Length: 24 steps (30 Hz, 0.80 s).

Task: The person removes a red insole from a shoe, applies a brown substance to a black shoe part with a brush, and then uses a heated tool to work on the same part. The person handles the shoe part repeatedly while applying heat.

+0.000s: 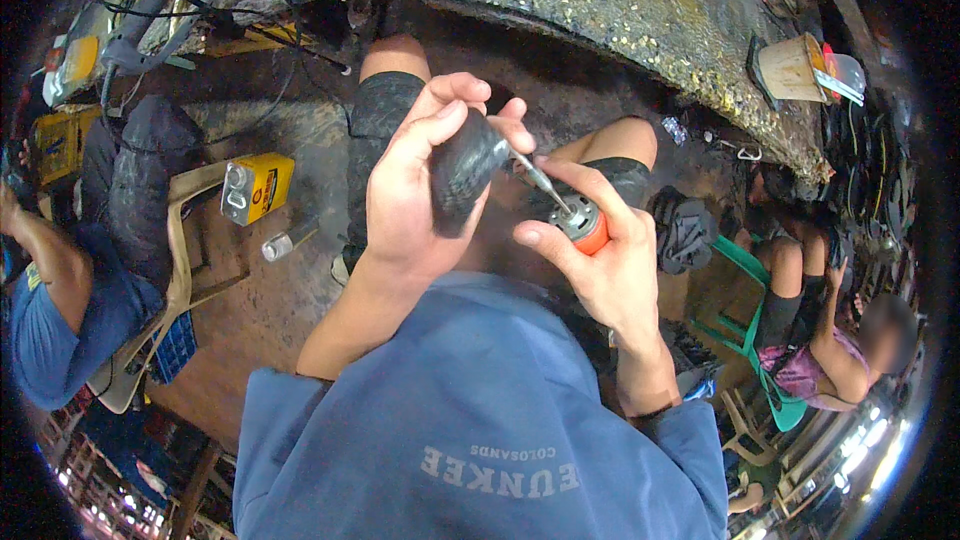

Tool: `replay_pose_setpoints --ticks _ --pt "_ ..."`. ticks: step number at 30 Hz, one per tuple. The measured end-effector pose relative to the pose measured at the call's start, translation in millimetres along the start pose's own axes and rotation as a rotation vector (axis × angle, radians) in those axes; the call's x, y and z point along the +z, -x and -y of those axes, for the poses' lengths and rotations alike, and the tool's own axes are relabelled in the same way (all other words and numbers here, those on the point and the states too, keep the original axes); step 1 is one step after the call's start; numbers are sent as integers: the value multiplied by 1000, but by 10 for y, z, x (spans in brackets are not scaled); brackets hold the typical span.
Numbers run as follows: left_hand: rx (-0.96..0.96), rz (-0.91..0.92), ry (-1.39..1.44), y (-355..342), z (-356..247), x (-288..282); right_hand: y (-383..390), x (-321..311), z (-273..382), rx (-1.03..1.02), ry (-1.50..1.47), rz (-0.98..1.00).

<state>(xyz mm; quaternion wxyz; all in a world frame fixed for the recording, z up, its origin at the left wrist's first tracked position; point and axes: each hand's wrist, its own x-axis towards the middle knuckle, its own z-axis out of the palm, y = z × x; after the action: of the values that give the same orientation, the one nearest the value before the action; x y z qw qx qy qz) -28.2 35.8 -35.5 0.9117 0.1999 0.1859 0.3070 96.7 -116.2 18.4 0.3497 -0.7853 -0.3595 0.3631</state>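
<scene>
My left hand [410, 180] is closed round a dark, curved, rubbery-looking piece [460, 178], and I cannot make out exactly what it is. My right hand [610, 250] grips a small rotary tool [590, 237] with an orange body and a silver motor end. From the tool a thin metal shaft [540, 180] slants up to the left. Its tip reaches the upper right edge of the dark piece; whether it touches cannot be told. Both hands are raised in front of my chest, above my lap.
A worn workbench [560, 0] strewn with pale scraps curves across the far side, cables [200, 8] at its left. To the left are a yellow can [262, 188], a clear bottle [280, 245], a beige chair [180, 230] and a seated person. Another person sits right on a green chair [740, 270].
</scene>
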Motion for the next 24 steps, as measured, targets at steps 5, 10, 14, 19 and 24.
replay_pose_setpoints --ticks 5,10,14,19,24 --pt "36 -72 -63 44 32 -11 27 25 -6 -17 74 40" --pt "235 -245 -309 -59 -87 -61 50 40 -103 16 56 -7" --pt "275 -105 -410 -33 -117 -106 24 0 -191 114 -32 -67" --pt "109 -187 -359 46 -56 -99 1 -19 -186 169 -228 -107" --pt "154 -111 -360 122 55 -12 -6 46 -92 38 -345 -72"
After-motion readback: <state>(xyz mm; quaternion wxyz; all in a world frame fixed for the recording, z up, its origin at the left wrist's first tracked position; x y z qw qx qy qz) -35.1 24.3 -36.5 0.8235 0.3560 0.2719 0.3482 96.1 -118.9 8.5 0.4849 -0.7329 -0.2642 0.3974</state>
